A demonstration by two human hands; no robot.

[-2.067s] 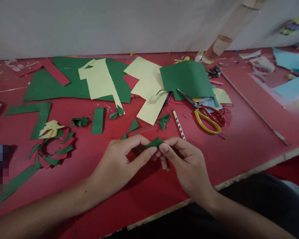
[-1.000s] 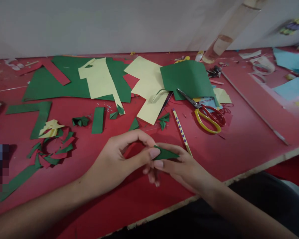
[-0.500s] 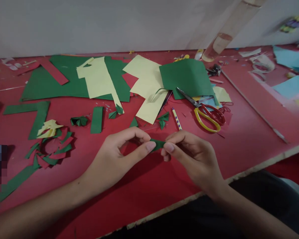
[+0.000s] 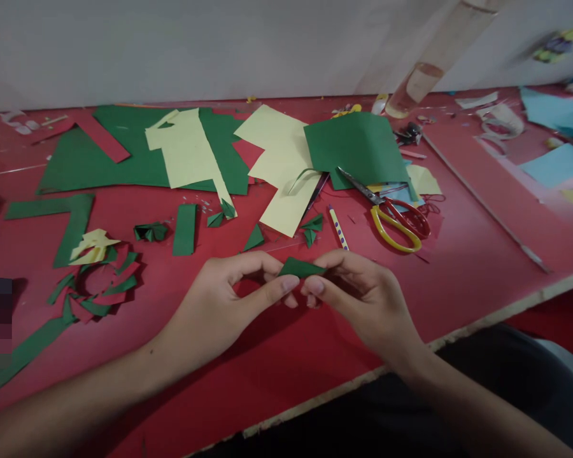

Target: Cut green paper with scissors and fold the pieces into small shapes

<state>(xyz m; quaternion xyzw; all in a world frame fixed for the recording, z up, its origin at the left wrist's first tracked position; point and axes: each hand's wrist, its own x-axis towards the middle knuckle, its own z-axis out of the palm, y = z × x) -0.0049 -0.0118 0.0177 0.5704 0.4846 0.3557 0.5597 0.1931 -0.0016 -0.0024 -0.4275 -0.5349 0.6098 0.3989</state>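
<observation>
Bare left hand (image 4: 236, 289) and bare right hand (image 4: 367, 292) close together, both pinching, fingers bent. Forearms converge from either side.

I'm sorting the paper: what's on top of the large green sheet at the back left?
A red strip and a pale yellow cutout lie on the large green sheet; what they cover can't be seen.

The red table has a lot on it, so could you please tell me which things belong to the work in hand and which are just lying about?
Likely part of it:
- folded green paper, between left hand and right hand
- green strip
- red-and-green paper ring
- possibly scissors, not in hand

Apparently just lying about:
- spotted pencil or pen
- light blue paper
</observation>
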